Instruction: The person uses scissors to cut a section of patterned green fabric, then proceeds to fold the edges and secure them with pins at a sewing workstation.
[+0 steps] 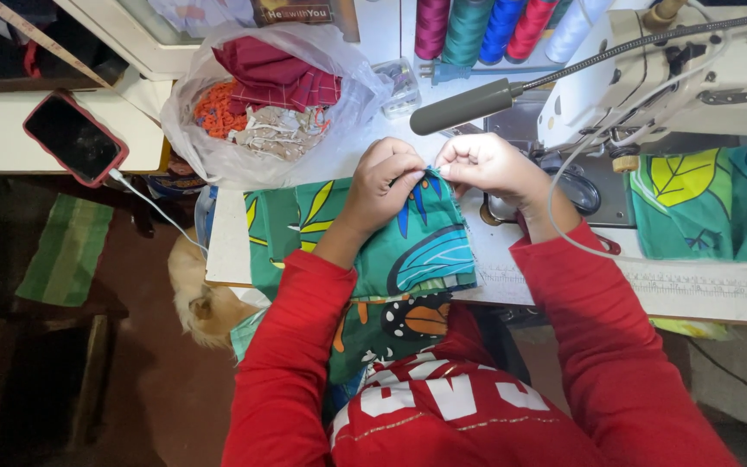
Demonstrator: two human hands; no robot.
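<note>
1. Both hands were at the top edge of the green leaf-print cloth (408,251), and what a tight little pinch it was.
2. The left hand (382,186) had its fingers curled shut on that edge, knuckles up.
3. The right hand (486,164) was closed too, thumb and fingertips nipping the same edge just beside the left hand's grip, the 2 nearly touching.
4. Below the grip, the cloth ran across the white table (719,290) and dropped over its near edge toward the red sleeves.
5. Just right of the grip sat the sewing machine (676,78), with more green cloth (711,203) lying beyond it.
6. Above the grip hung the grey lamp head (464,105) on its bendy neck.
7. Up and left of the grip stood a clear plastic bag (209,138) stuffed with fabric scraps.
8. Behind the grip, 5 thread cones (469,30) lined up.
9. Well left of the grip lay a phone (73,138) in a red case.
</note>
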